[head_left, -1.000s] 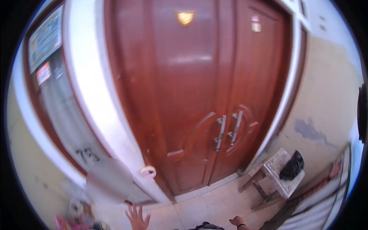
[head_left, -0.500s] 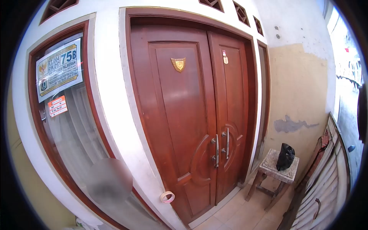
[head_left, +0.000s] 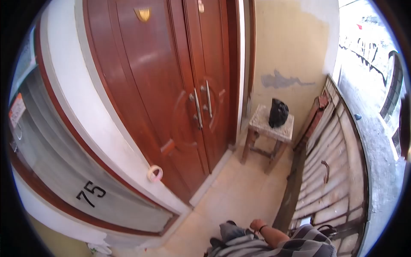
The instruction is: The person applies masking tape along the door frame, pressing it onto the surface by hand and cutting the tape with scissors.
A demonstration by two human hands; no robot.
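My right hand is low in the head view, in front of my striped shirt, with a dark band at the wrist. Its fingers look curled closed; whatever may be inside them is hidden. It touches nothing that I can see, and the tiled floor lies beneath it. My left hand is out of view. Ahead stands a brown wooden double door with metal pull handles, both leaves closed. A pale tape roll is against the white wall edge beside the door.
A worn stool holds a black plastic bag near the beige wall. On the right runs a slatted metal gate. To the left is a curtained window marked 75.
The view has tilted down and turned right, so the door, stool and tape roll sit higher and further left. My right hand and shirt have come into view at the bottom.
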